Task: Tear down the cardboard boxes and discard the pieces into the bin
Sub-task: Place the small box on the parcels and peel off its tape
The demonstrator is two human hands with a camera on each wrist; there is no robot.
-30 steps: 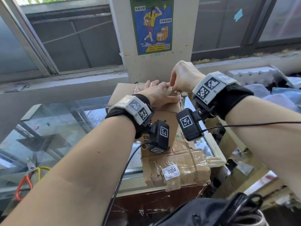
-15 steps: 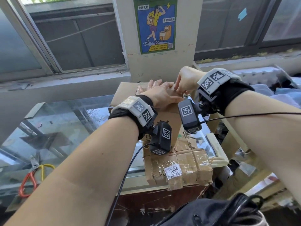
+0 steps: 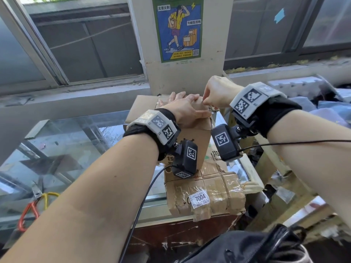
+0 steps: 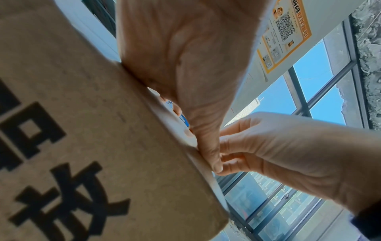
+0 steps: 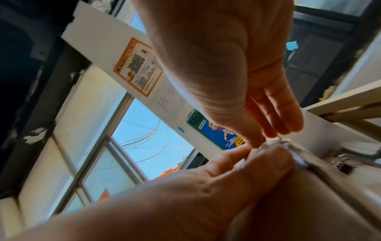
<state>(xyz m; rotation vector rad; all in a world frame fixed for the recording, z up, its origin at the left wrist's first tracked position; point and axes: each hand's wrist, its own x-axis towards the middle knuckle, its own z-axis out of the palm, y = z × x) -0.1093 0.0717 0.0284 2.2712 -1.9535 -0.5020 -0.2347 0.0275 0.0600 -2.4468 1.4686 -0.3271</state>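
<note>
A brown cardboard box (image 3: 191,141) with black printed characters (image 4: 62,187) stands on a flatter, tape-wrapped box (image 3: 205,192) that bears a white "7004" label (image 3: 199,199). My left hand (image 3: 182,106) lies flat on the upper box's top with straight fingers, its thumb along the right edge. My right hand (image 3: 206,101) hovers at that edge beside the left thumb. Its fingertips (image 5: 266,135) pinch a crinkled strip of clear tape (image 5: 278,144) at the box's top corner. The box top under my left palm is hidden.
The boxes stand on a glass counter (image 3: 66,149), against a pillar with a blue poster (image 3: 177,29). Red and yellow handled cutters (image 3: 28,211) lie under the glass at the left. A black bag (image 3: 247,247) sits near me, with white foam and clutter (image 3: 296,86) to the right.
My right hand has come down from above the box to its top right edge, next to the left thumb. The left hand has stayed flat on the box.
</note>
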